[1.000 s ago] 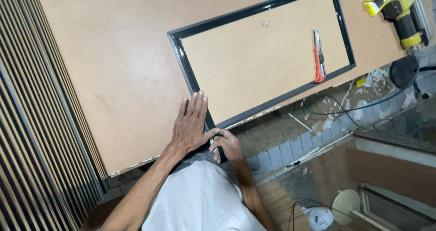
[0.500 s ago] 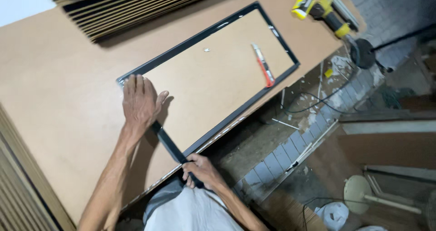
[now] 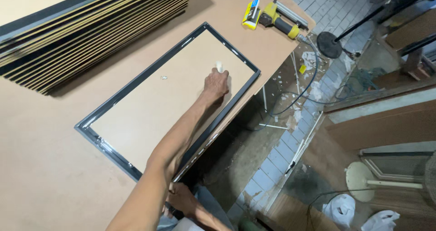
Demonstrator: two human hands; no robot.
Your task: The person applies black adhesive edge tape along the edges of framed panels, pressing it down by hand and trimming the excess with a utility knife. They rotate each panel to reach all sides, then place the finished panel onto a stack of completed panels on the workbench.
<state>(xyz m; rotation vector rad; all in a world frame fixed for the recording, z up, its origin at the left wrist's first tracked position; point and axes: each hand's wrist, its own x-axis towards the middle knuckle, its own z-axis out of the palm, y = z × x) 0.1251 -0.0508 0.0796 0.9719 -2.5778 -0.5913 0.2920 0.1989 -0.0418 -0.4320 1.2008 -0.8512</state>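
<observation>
Head view: the left hand (image 3: 216,84) reaches out across a board (image 3: 150,104) lying inside a dark frame (image 3: 113,103) on a workbench (image 3: 41,167), its fingers closed around a small pale object (image 3: 220,67) that pokes out above the knuckles. Lower down, the right hand (image 3: 179,199) grips the frame's near corner at the bench edge. Stacked panels (image 3: 91,27) lie far left; a yellow nail gun (image 3: 281,20) sits beyond the frame.

A wide brown worktop (image 3: 54,176) fills the left, bearing a stack of flat boards (image 3: 91,27) at its far end, while to the right a littered grey tiled floor (image 3: 281,158) holds loose cables (image 3: 290,99), a round black stand base (image 3: 329,45) and white bags (image 3: 340,209).
</observation>
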